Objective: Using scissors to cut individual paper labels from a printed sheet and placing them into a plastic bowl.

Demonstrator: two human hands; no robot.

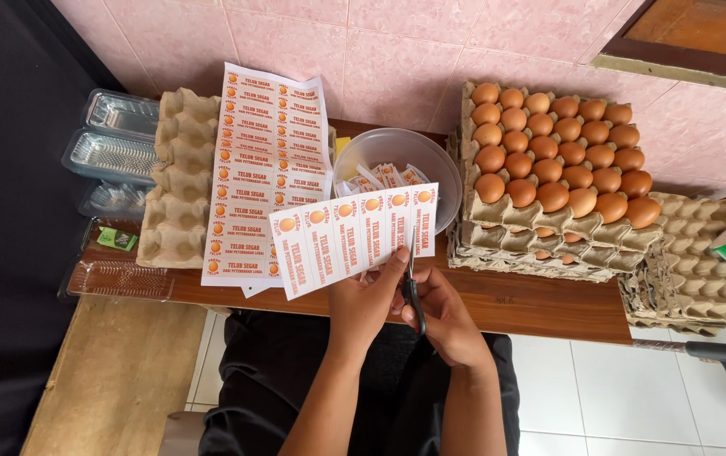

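white label strip (354,236) with orange egg prints, gripped by the left hand (366,295); right hand (443,317) grips scissors (412,287) cutting it, before a clear bowl (396,156) of cut labels.

pink tiled wall (396,51), wooden table (540,308), white floor tiles (625,397)

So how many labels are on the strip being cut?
5, side by side on the strip that the left hand holds over the table edge, with the right hand working scissors at its right end. More cut labels lie in the bowl, partly hidden.
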